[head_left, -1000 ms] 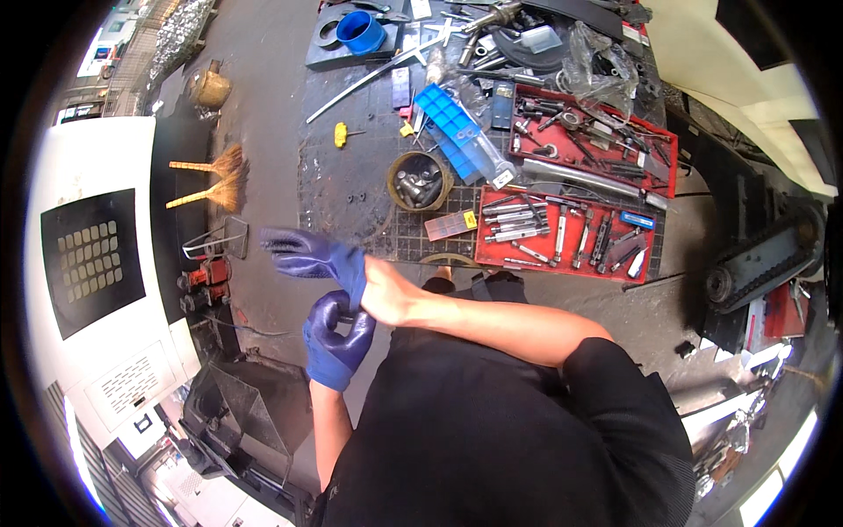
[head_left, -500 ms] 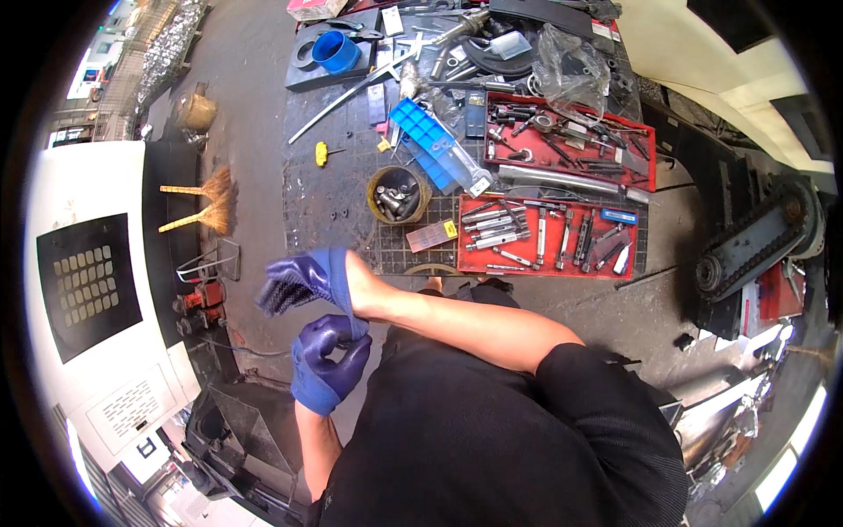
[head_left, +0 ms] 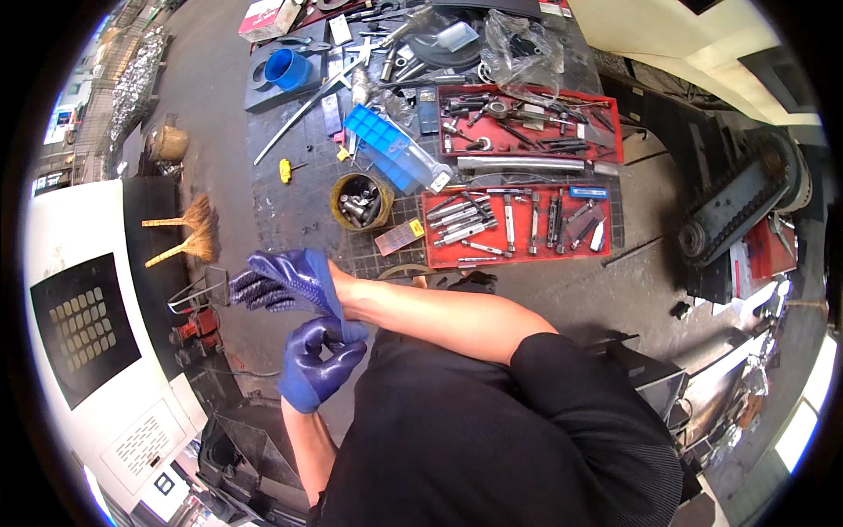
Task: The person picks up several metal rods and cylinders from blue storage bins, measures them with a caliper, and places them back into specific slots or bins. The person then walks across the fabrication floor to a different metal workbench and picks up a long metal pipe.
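My left hand [head_left: 318, 364], in a dark blue coated work glove, is closed with its fingertips pinching a glove cuff [head_left: 353, 332]. That cuff belongs to the glove on my right hand [head_left: 285, 283], around whose wrist it sits. My right arm reaches across my body to the left. Its gloved fingers point left, stretched out and slightly apart, with nothing in them. Both hands are in front of my body, off the near left corner of the workbench [head_left: 285, 206].
On the bench are a round tin of metal parts [head_left: 386, 189], red trays of tools [head_left: 430, 250] [head_left: 619, 132], a blue plastic box [head_left: 386, 149] and a vernier caliper [head_left: 303, 123]. White machines [head_left: 75, 220] stand at the left. Two straw brooms [head_left: 198, 233] lean there.
The fingers of my right hand have straightened and spread towards the left. My left hand keeps its pinch on the cuff. The bench has shifted left and slightly up in view.
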Motion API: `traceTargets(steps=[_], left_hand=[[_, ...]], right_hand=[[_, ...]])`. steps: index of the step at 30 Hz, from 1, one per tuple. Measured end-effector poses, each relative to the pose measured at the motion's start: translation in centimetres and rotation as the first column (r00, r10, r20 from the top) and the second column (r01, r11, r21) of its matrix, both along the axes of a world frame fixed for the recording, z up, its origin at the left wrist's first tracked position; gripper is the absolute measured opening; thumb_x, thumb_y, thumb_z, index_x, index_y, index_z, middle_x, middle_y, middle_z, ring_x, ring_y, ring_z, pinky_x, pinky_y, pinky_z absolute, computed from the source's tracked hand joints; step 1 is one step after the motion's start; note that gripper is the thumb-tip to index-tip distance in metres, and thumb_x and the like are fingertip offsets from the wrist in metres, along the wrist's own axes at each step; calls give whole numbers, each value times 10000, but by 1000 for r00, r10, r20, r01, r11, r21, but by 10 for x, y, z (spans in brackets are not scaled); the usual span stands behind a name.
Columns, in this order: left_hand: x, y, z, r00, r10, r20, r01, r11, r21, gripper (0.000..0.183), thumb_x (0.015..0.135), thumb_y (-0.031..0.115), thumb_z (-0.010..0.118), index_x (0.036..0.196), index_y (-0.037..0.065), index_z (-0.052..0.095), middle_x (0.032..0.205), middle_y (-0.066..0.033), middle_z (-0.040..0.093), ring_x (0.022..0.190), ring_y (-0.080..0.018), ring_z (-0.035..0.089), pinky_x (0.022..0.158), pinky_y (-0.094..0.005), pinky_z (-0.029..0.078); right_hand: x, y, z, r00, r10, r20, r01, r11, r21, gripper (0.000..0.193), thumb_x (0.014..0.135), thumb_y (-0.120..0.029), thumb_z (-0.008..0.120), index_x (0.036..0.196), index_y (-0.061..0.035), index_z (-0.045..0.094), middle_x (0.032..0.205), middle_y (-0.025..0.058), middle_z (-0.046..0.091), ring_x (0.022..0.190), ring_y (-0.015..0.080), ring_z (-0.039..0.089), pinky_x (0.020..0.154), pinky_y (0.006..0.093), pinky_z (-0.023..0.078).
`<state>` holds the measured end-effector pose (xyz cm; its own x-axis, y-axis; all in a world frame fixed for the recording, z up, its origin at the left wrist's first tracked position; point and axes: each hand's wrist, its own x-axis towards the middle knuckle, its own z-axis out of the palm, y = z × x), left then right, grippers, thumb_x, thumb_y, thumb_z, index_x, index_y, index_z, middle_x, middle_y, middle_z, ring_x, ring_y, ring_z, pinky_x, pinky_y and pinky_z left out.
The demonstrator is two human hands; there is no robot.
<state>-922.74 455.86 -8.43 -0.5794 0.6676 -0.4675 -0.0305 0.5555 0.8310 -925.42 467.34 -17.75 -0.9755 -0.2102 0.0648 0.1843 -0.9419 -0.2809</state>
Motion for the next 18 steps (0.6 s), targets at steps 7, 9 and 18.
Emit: traceTargets(steps=[7, 9, 18], left_hand=[[1, 18, 5, 978, -189, -92, 189, 982, -12, 185, 696, -5, 767, 857, 17, 679, 782, -45, 680, 673, -103, 605, 625, -265, 484], [1, 21, 7, 971, -218, -100, 220, 976, 5, 181, 695, 3, 772, 849, 19, 678, 779, -47, 680, 672, -105, 609, 624, -268, 485], [3, 24, 10, 958, -251, -137, 255, 967, 18, 179, 689, 6, 772, 839, 12, 673, 730, -62, 669, 644, -122, 613, 612, -269, 481]], right_hand=[[12, -2, -12, 991, 62, -121, -84, 978, -188, 564, 970, -412, 511, 1441, -124, 393, 1360, 90, 521, 1110, 179, 562, 878, 337, 485], [11, 4, -2, 998, 55, -11, -56, 995, -77, 495, 964, -393, 535, 1385, -141, 467, 1252, 62, 595, 1027, 153, 610, 830, 310, 511], [4, 1, 6, 958, -285, 34, 286, 956, -67, 413, 979, -380, 500, 1281, -109, 573, 1112, 68, 663, 1090, 139, 589, 985, 328, 425]])
